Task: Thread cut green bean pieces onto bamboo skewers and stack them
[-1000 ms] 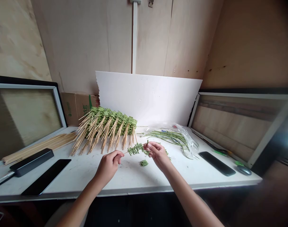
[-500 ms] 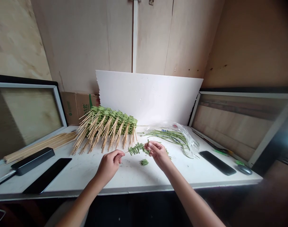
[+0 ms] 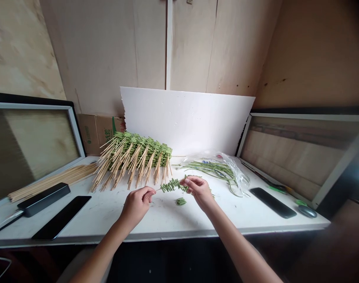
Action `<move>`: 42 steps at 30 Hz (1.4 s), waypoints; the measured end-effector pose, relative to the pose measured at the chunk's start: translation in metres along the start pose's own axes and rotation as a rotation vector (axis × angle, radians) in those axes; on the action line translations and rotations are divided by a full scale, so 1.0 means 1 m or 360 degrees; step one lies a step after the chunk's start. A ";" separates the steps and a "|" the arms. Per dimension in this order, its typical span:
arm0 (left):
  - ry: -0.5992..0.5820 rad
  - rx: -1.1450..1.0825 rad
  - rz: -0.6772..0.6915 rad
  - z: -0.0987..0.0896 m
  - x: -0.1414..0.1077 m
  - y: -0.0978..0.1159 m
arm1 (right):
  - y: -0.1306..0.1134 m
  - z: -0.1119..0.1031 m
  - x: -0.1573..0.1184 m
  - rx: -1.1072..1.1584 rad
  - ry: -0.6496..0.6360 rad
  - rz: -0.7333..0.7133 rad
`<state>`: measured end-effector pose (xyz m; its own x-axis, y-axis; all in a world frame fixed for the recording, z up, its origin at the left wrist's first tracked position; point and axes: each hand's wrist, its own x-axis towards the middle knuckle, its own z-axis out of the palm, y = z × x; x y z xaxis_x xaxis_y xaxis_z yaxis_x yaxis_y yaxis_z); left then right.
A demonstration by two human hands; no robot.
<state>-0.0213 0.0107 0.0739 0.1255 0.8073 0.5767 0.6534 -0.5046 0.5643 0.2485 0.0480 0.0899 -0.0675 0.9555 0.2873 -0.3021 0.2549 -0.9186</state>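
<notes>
My left hand is closed in a pinch on the bare end of a thin bamboo skewer. Threaded crosswise along the skewer is a row of short cut green stem pieces, which look like garlic scapes. At the far end, my right hand pinches another green piece between thumb and fingertips; whether the skewer's tip is in it, I cannot tell. A small cluster of cut pieces lies on the table below the skewer. More cut pieces are partly hidden behind my right hand.
A big stack of filled skewers stands back left, beside bare skewers. Long green stems lie by a clear plastic bag. Phones, a black box and a mouse rest on the white table. A white board stands behind.
The view has shifted slightly, so the table's things appear a little further right. Both hands keep nearly the same pose on the skewer and the green piece.
</notes>
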 end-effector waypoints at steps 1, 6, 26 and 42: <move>0.0000 0.0016 0.0005 0.000 0.000 0.000 | -0.001 0.000 0.000 -0.0043 0.0007 -0.0018; 0.0009 0.0104 0.0015 -0.001 -0.001 -0.003 | -0.008 0.004 -0.005 -0.0234 0.0068 -0.0141; 0.0093 0.0080 0.0035 0.000 -0.001 -0.001 | -0.004 0.004 -0.003 -0.0216 0.0034 -0.0135; 0.0134 0.0169 0.0074 0.005 -0.003 -0.003 | -0.008 0.020 -0.011 -0.0311 0.0113 -0.0219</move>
<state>-0.0205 0.0111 0.0674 0.0973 0.7530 0.6508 0.7242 -0.5021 0.4726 0.2328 0.0325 0.0994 0.0304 0.9160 0.4000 -0.1139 0.4008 -0.9091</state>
